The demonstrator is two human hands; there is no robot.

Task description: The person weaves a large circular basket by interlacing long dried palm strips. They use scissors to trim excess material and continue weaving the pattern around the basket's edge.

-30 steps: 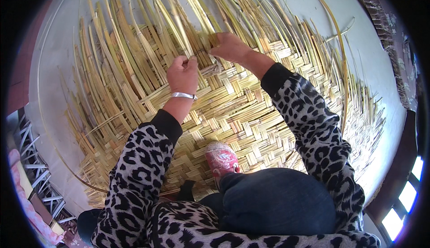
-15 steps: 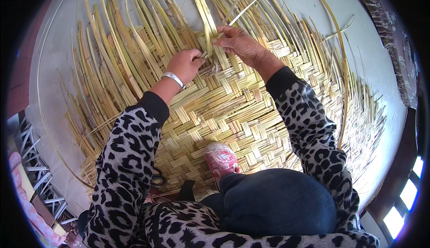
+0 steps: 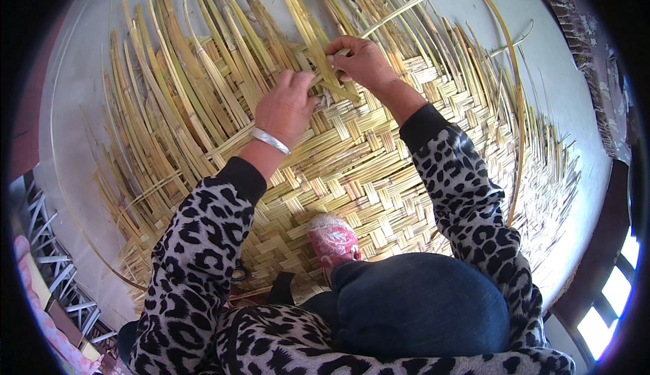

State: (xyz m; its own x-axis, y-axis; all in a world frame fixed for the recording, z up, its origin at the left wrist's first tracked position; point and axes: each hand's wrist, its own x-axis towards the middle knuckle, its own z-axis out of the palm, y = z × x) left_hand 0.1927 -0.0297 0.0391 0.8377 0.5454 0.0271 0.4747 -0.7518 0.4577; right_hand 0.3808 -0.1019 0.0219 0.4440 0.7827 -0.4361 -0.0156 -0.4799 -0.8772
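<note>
A large mat (image 3: 318, 185) of flattened pale yellow-green split cane lies woven under me, its loose cane strips (image 3: 176, 70) fanning out beyond the far edge. Where weave and loose ends meet, my left hand (image 3: 288, 107), with a silver bracelet on its wrist, is closed low over the strips; its fingertips are hidden. To its right, my right hand (image 3: 363, 67) pinches a narrow cane strip (image 3: 399, 13) whose free end slants up to the right. Between the hands a wider greenish strip (image 3: 325, 60) runs down onto the weave.
My foot in a pink shoe (image 3: 332, 239) rests on the mat, with my bent knee (image 3: 423, 304) beside it. Dark scissor-like handles (image 3: 239, 271) show by my left sleeve. A long thin cane (image 3: 518, 124) curves along the right side. A metal rack (image 3: 64, 273) stands at lower left.
The wider strip's lower end has swung down and right onto the weave. My left hand has turned palm-down and shifted slightly right. The narrow strip in my right hand extends farther up right.
</note>
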